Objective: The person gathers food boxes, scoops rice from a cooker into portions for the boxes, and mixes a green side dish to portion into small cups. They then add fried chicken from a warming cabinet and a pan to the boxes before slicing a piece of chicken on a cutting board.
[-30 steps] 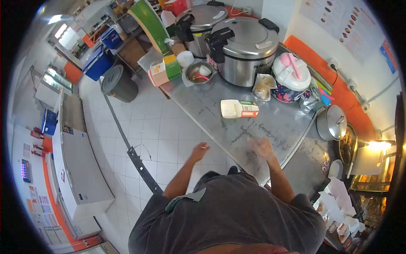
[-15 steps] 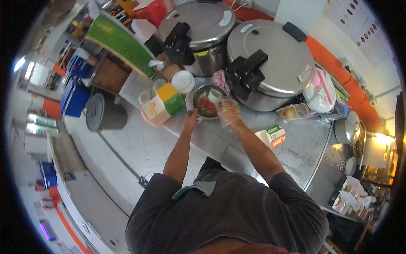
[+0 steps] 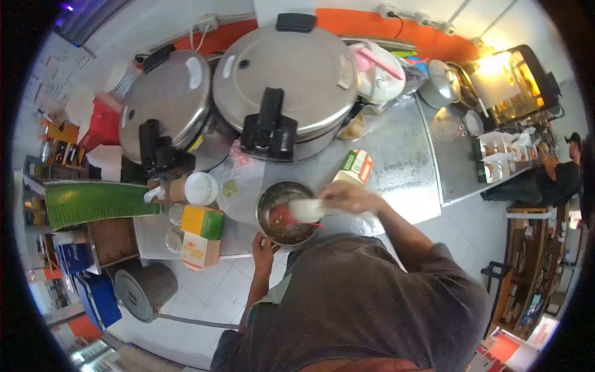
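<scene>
A round metal bowl with red and brown contents sits at the near edge of the steel counter. My left hand grips the bowl's near rim. My right hand, in a thin clear glove, holds a small white cup tipped over the bowl. A red utensil lies inside the bowl.
Two large steel rice cookers stand behind the bowl. A small carton lies to the right, yellow-green boxes and a white-lidded jar to the left. Another person stands far right. A grey bin is on the floor.
The view has swung round over the counter. The bowl now sits right in front of me at the counter edge, my left hand on its rim and my right hand holding the white cup over it.
</scene>
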